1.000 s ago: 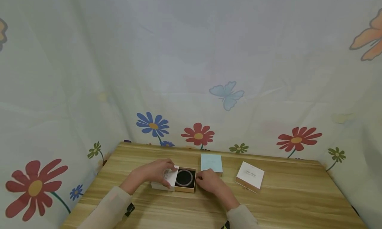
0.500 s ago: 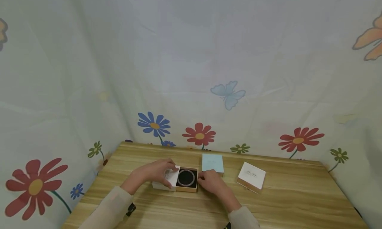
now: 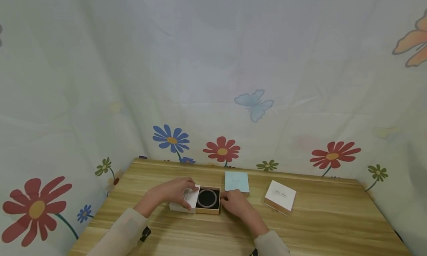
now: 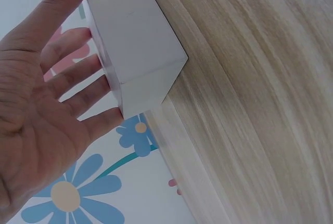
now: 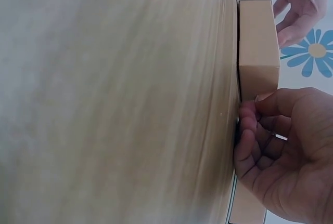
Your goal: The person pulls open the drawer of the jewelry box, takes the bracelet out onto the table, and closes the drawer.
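A white sliding jewelry box lies on the table with its white sleeve on the left and its tan drawer pulled partly out to the right. Inside the drawer, a pale translucent bangle rests on black lining. My left hand grips the sleeve, thumb on the near side and fingers toward the far side; the left wrist view shows the fingertips along its edge. My right hand is at the drawer's right end, where thumb and curled index finger pinch something small, mostly hidden, in the right wrist view.
A light blue box stands behind my right hand. To its right is a white-topped box with tan sides, turned at an angle. The wooden table ends at a flower-printed cloth at the back and sides.
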{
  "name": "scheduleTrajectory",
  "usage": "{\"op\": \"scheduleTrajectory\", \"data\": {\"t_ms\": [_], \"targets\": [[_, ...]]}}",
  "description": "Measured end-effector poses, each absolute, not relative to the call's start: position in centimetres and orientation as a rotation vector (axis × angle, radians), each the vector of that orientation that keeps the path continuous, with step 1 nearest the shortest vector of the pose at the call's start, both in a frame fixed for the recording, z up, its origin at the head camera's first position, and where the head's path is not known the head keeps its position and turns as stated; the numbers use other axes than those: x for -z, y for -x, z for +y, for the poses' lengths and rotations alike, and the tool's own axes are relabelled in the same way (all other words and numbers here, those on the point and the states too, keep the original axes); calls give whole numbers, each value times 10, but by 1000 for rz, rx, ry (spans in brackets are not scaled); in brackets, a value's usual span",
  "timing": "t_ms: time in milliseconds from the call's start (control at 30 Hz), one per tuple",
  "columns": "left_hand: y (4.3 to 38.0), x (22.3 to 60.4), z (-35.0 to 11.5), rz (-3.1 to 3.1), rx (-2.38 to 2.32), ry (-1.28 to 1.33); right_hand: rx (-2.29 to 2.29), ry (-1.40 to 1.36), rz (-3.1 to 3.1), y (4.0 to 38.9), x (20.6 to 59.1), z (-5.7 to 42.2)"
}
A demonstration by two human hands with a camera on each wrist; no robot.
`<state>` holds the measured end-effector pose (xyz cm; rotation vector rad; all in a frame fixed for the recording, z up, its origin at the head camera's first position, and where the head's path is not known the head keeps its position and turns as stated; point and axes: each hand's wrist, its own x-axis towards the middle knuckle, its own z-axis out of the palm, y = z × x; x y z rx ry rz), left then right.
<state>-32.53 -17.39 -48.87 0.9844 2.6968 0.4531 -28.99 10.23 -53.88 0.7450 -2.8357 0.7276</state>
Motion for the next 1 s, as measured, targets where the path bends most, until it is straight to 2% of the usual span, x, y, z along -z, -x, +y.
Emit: {"op": "scheduleTrajectory", "data": {"t_ms": [500,1000], "targets": [[330,495,-173,2702,-453,-983,-866,-682,-2843,281,532,106],[330,495,-173,2704,-480,-978,-886,-645,-2836,277,513,89]]}}
